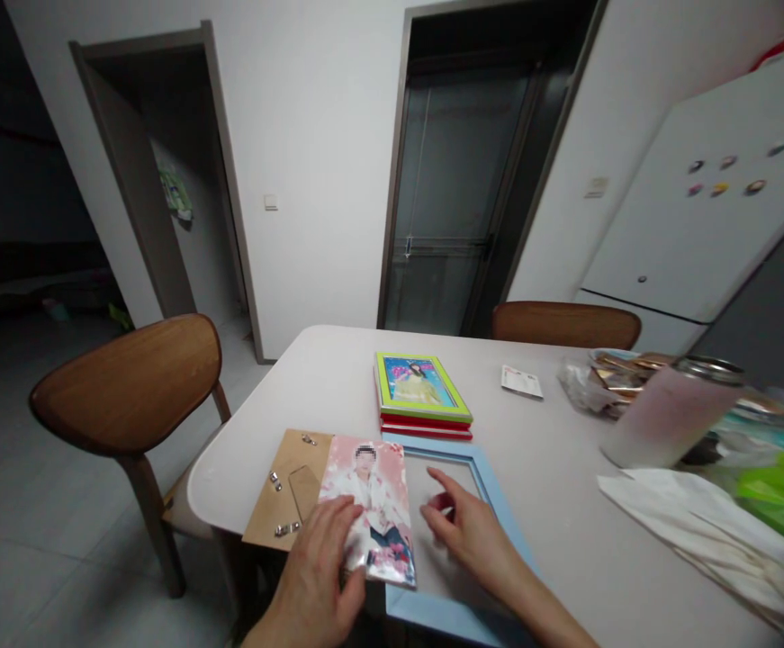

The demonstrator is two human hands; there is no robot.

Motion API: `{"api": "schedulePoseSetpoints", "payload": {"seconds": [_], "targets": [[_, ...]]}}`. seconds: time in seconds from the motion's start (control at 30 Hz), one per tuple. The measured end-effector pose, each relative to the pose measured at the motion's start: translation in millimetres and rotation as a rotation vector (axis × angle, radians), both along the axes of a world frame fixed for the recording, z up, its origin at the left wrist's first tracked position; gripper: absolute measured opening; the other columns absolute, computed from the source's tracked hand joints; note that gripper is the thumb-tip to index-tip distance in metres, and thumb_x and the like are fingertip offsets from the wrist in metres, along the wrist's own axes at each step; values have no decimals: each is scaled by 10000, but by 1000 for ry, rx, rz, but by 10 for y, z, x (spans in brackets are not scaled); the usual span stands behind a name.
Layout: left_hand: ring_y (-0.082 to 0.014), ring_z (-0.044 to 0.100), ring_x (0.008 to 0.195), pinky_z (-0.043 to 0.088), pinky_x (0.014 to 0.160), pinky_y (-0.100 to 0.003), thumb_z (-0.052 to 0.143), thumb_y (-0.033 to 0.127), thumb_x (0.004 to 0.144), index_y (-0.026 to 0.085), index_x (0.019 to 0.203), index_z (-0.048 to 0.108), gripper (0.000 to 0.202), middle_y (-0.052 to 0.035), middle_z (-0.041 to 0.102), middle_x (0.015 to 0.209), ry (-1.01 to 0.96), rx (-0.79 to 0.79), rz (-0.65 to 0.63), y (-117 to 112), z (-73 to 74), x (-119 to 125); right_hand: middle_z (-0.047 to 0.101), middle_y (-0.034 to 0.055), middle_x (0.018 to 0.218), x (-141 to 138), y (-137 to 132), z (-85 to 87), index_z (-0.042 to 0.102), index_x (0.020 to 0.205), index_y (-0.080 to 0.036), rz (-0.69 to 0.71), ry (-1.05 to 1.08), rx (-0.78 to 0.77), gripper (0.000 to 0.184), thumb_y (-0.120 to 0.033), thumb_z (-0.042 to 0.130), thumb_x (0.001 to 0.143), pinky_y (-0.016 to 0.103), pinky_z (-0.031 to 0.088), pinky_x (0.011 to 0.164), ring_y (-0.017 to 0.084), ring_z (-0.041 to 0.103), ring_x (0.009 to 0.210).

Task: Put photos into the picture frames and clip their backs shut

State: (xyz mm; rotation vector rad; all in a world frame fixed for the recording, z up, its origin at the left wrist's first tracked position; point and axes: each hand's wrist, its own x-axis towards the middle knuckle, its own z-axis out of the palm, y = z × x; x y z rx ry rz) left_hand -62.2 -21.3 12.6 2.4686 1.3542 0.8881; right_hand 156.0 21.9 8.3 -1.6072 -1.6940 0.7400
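A glossy photo print (382, 490) with a pink floral background lies partly over a brown backing board (276, 481), which has metal clips and a wire stand. My left hand (320, 562) rests on the photo's lower left side, fingers stretched across it and thumb by its bottom edge. Right of the photo lies a light blue picture frame (500, 504), its left side partly covered by the photo. Over the frame's opening hovers my right hand (463, 526), index finger extended, thumb apart and nothing held.
Behind the blue frame stands a stack of picture frames (425, 387), lime green over red. A small white card (521, 382) lies farther right. A pink tumbler (671, 409), white cloth (708, 531) and plastic bags (770, 486) crowd the table's right side. Wooden chairs (135, 382) stand around the table.
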Motion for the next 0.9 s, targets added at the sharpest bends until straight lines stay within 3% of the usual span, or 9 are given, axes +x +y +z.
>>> {"api": "schedulePoseSetpoints", "payload": {"seconds": [0.13, 0.27, 0.37, 0.5, 0.6, 0.67, 0.77, 0.9], "targets": [[-278, 323, 1176, 311, 945, -486, 443, 58, 576, 135, 1220, 347, 656, -141, 367, 1282, 114, -11, -114, 25, -67, 151, 495, -63, 532, -310, 121, -46, 355, 1207, -122, 1, 238, -14, 598, -145, 445, 616, 207, 381, 474, 96, 473, 454], [-271, 303, 1192, 279, 957, -503, 386, 7, 561, 135, 1227, 362, 679, -131, 368, 1289, -21, 59, -94, 143, -91, 204, 493, -51, 614, -467, 62, 258, 375, 1188, -162, 32, 523, 112, 544, -158, 461, 651, 196, 394, 508, 82, 471, 510], [-211, 362, 1165, 284, 981, -419, 361, 28, 683, 183, 1214, 390, 554, -84, 437, 1246, -344, 87, -62, 201, 33, 257, 545, -6, 759, -538, -42, 459, 341, 1210, -176, 95, 756, 150, 535, -238, 482, 697, 240, 441, 645, 104, 535, 655], [-205, 420, 1124, 307, 970, -365, 415, 199, 793, 197, 1157, 457, 366, -60, 498, 1193, -990, -181, 63, 142, 256, 501, 551, 77, 1038, -489, -126, 371, 468, 1094, -153, -17, 827, 94, 455, -298, 542, 669, 298, 395, 845, 167, 523, 937], [-235, 464, 1081, 367, 918, -368, 473, 301, 772, 176, 1181, 424, 430, -85, 531, 1154, -1399, -492, -5, 61, 287, 738, 559, 74, 1072, -316, -161, 228, 343, 1201, -169, -142, 1016, -46, 572, -331, 525, 684, 301, 446, 774, 175, 555, 906], [-244, 472, 1071, 371, 910, -365, 525, 298, 732, 178, 1197, 400, 496, -93, 537, 1146, -1499, -626, -55, 36, 245, 822, 609, 46, 980, -141, -179, 196, 242, 1260, -202, -183, 1126, -80, 637, -310, 511, 692, 287, 481, 668, 172, 596, 797], [-252, 447, 1094, 354, 922, -374, 557, 275, 695, 170, 1195, 394, 536, -118, 485, 1198, -1400, -673, -31, 42, 156, 788, 646, 16, 821, 170, -182, 204, 200, 1285, -219, -253, 1047, -92, 705, -208, 513, 654, 246, 475, 541, 156, 608, 634], [-253, 394, 1137, 279, 974, -407, 535, 196, 678, 143, 1126, 470, 456, -137, 454, 1222, -819, -564, -21, 38, 25, 644, 598, -33, 580, 488, -104, 155, 225, 1287, -162, -317, 673, -187, 692, -150, 444, 631, 204, 407, 416, 117, 538, 434]]}}
